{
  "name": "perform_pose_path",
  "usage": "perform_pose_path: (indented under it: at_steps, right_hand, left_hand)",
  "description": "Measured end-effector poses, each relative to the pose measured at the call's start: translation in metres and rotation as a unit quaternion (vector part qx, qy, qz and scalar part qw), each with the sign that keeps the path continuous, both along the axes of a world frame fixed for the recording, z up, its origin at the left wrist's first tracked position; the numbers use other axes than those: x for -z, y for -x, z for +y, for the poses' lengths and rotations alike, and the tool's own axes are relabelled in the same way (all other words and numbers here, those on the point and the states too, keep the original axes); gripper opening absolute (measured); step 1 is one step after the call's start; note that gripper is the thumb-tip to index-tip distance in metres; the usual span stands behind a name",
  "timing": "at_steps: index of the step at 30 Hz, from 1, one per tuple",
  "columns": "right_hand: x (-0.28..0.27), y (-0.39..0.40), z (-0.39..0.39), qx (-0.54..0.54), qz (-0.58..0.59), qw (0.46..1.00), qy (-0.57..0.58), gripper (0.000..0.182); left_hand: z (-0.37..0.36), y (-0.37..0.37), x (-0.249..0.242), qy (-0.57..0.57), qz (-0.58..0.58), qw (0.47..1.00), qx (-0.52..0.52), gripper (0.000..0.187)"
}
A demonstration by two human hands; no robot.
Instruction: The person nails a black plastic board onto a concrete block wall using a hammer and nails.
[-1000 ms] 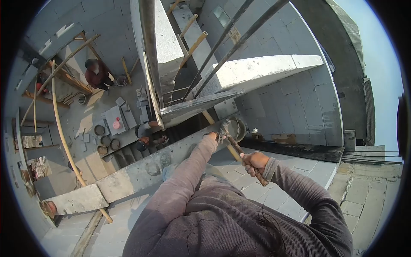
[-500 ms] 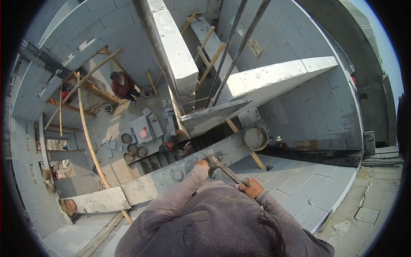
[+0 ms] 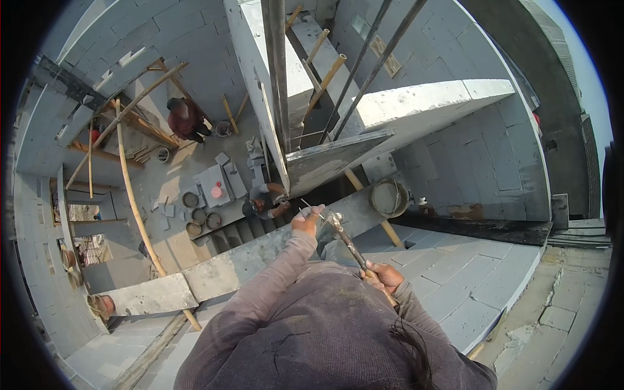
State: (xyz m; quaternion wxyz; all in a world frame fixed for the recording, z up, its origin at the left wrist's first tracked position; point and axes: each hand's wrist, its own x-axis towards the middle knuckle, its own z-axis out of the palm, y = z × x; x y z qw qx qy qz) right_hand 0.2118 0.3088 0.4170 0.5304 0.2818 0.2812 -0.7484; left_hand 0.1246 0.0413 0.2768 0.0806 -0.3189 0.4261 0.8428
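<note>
My left hand point(image 3: 307, 221) is closed in a pinch, with a thin nail point(image 3: 304, 202) sticking up past the fingertips. In my right hand point(image 3: 388, 275) is a hammer point(image 3: 351, 247), gripped by its handle. The hammer's head points forward, just right of my left hand. Both hands are above a concrete-smeared plank point(image 3: 227, 275). Beyond my left hand a dark board point(image 3: 338, 159) stands against the pale block wall point(image 3: 416, 110). Below, a co-worker point(image 3: 260, 201) reaches an arm up toward the foot of that board.
A bucket of mortar point(image 3: 389, 198) sits on the plank's right part. Dark upright bars point(image 3: 275, 78) rise ahead. Bamboo poles point(image 3: 134, 201) prop the left side. On the floor far below, another person point(image 3: 186, 120) stands near blocks and several buckets point(image 3: 190, 199).
My left hand has risen away from the hammer head, and the nail now shows in its fingers. The hammer has shifted right and tilts more steeply. The view has turned slightly.
</note>
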Motion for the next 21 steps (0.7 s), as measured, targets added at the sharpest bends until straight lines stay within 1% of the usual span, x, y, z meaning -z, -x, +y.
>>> perform_pose_path:
  at_steps: [1, 3, 4, 5, 6, 7, 8, 9, 10, 11, 12, 14, 15, 16, 17, 18, 19, 20, 21]
  right_hand:
    - [-0.003, -0.001, -0.001, -0.002, 0.022, 1.000, -0.014, 0.041]
    - [-0.013, -0.007, -0.004, -0.008, 0.041, 0.999, -0.034, 0.041]
    - [-0.018, -0.006, -0.007, -0.017, 0.078, 0.995, -0.064, 0.041]
    - [-0.021, -0.004, -0.009, -0.029, 0.115, 0.989, -0.092, 0.042]
    - [-0.020, -0.004, -0.009, -0.044, 0.114, 0.988, -0.095, 0.042]
    - [-0.015, -0.006, -0.008, -0.033, 0.105, 0.989, -0.096, 0.042]
    - [-0.011, -0.009, -0.008, -0.022, 0.098, 0.990, -0.097, 0.042]
    - [-0.010, -0.012, -0.008, -0.036, 0.099, 0.989, -0.100, 0.042]
    - [-0.009, -0.014, -0.008, -0.017, 0.084, 0.992, -0.097, 0.044]
    - [-0.010, -0.017, -0.006, 0.002, 0.066, 0.993, -0.096, 0.045]
    - [-0.013, -0.017, -0.005, -0.009, 0.067, 0.992, -0.102, 0.045]
    - [-0.022, -0.024, -0.005, 0.033, 0.072, 0.990, -0.117, 0.047]
    - [-0.025, -0.025, -0.007, 0.025, 0.095, 0.983, -0.157, 0.047]
    - [-0.028, -0.023, -0.008, 0.019, 0.096, 0.982, -0.160, 0.047]
    - [-0.032, -0.018, -0.009, -0.004, 0.114, 0.979, -0.169, 0.044]
    - [-0.037, -0.018, -0.010, -0.024, 0.127, 0.975, -0.180, 0.042]
    - [-0.040, -0.011, -0.014, -0.026, 0.127, 0.974, -0.185, 0.042]
    - [-0.042, -0.002, -0.019, 0.005, 0.060, 0.988, -0.143, 0.039]
    - [-0.045, -0.002, -0.023, 0.039, -0.006, 0.994, -0.099, 0.036]
  left_hand:
    - [0.000, 0.000, 0.002, -0.004, -0.001, 1.000, -0.002, 0.020]
    - [0.000, 0.003, 0.001, 0.088, 0.143, 0.986, -0.002, 0.020]
    - [0.000, 0.006, -0.012, 0.084, 0.142, 0.986, -0.011, 0.020]
    - [0.001, 0.008, -0.027, 0.012, 0.005, 1.000, -0.015, 0.025]
    - [0.003, 0.007, -0.038, -0.064, -0.131, 0.989, -0.020, 0.030]
    - [0.010, 0.009, -0.030, -0.103, -0.120, 0.985, -0.069, 0.023]
    - [0.018, 0.006, -0.022, -0.108, -0.119, 0.984, -0.082, 0.023]
    - [0.021, 0.007, -0.035, -0.018, -0.050, 0.997, -0.059, 0.019]
    - [0.021, 0.009, -0.040, 0.073, 0.018, 0.997, -0.036, 0.015]
    - [0.019, 0.009, -0.038, 0.157, 0.079, 0.984, 0.017, 0.011]
    - [0.021, 0.010, -0.045, 0.151, 0.077, 0.986, 0.006, 0.011]
    - [0.029, 0.011, -0.070, 0.013, 0.122, 0.992, -0.016, 0.013]
    - [0.034, 0.012, -0.073, -0.026, 0.077, 0.996, -0.037, 0.013]
    - [0.033, 0.011, -0.076, -0.029, 0.078, 0.996, -0.042, 0.013]
    - [0.033, 0.010, -0.079, 0.034, 0.124, 0.992, -0.013, 0.012]
    - [0.033, 0.004, -0.086, 0.096, 0.166, 0.981, 0.018, 0.011]
    - [0.029, -0.006, -0.101, 0.219, 0.324, 0.917, 0.075, 0.009]
    - [0.033, -0.013, -0.110, 0.262, 0.478, 0.834, 0.080, 0.009]
    - [0.039, -0.022, -0.125, 0.214, 0.460, 0.853, 0.127, 0.012]
